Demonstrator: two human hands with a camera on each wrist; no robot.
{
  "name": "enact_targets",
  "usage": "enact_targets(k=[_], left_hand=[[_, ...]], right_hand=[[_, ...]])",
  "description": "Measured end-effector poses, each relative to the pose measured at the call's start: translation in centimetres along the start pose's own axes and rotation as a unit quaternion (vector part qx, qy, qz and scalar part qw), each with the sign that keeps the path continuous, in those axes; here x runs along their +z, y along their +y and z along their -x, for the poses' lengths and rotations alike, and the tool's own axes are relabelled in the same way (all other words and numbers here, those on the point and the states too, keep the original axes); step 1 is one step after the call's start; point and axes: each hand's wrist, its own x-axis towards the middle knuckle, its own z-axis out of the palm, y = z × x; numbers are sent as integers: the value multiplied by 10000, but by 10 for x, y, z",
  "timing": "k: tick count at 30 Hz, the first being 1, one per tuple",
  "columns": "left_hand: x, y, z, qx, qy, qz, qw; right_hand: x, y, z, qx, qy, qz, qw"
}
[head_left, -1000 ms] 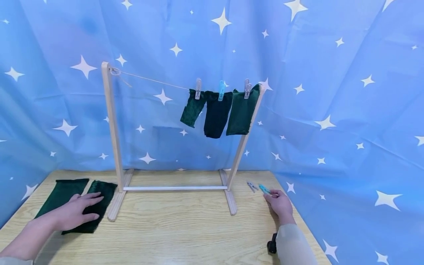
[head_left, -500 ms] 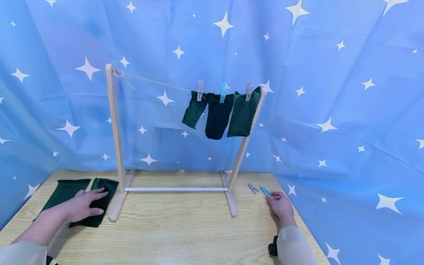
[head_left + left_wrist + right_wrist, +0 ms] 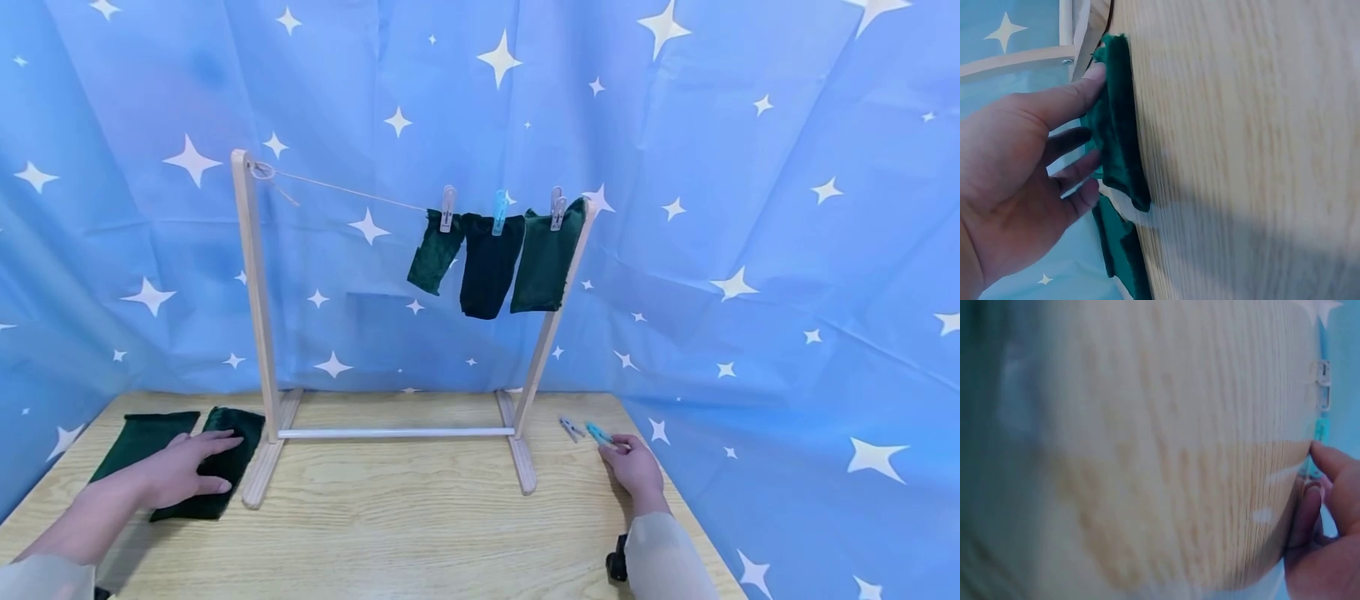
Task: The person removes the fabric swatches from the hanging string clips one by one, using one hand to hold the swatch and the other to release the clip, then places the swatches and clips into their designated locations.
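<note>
My left hand (image 3: 197, 468) (image 3: 1088, 125) lies on a dark green cloth (image 3: 234, 433) (image 3: 1119, 144) flat on the wooden table (image 3: 390, 517). Its fingers stretch across the cloth and the thumb presses at the cloth's near edge. A second green cloth (image 3: 138, 440) (image 3: 1116, 250) lies just left of it. At the table's right side, my right hand (image 3: 621, 448) (image 3: 1314, 472) has its index fingertip and thumb pinching the near end of a blue clothespin (image 3: 598, 432) (image 3: 1320, 430), which lies on the table.
A wooden drying rack (image 3: 253, 283) stands mid-table, its left foot (image 3: 258, 479) beside the cloth under my hand. Three green cloths (image 3: 489, 262) hang pegged at the right end of its string. A pale clothespin (image 3: 570, 428) (image 3: 1322, 384) lies left of the blue one. Blue starred fabric surrounds the table.
The left hand has drawn the cloth a little toward the table's near edge, so it now looks shorter. The right hand stays at the blue clothespin.
</note>
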Motion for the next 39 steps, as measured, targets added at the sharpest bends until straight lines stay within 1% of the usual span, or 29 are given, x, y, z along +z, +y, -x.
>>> enact_targets(k=[3,9,16,20,23,26,27,29,33,35,39], left_hand=[[1,-1,4,36,110,75,9999],[4,-5,8,60,30,100,9999],[5,-10,9,54,111,152,9998],[4,-8,10,48,186,205,9996],[3,-3,11,76,445,166,9988],[2,6,15,79,870,235,9959],[2,9,17,82,1029,265,9943],[2,17,21,89,1325,349,9905],[0,35,29,248,1818,497,9818],[-3,44,31,359,2016,549,9773],[-10,66,32,503,2307,661,9695]], right_hand=[[0,-2,1,23,-46,-26,10000],[1,-3,1,2,-50,42,10000],[2,-3,-2,-13,-20,6,10000],[2,-1,0,59,-38,-84,9999],[1,1,4,79,-81,-273,9996],[-1,2,6,57,-132,-615,9980],[-2,3,6,41,-146,-709,9974],[-5,6,6,17,-178,-1059,9942],[-16,7,6,-148,-200,-1612,9866],[-24,2,10,-305,-161,-1786,9833],[-41,-20,24,-686,-74,-1747,9822]])
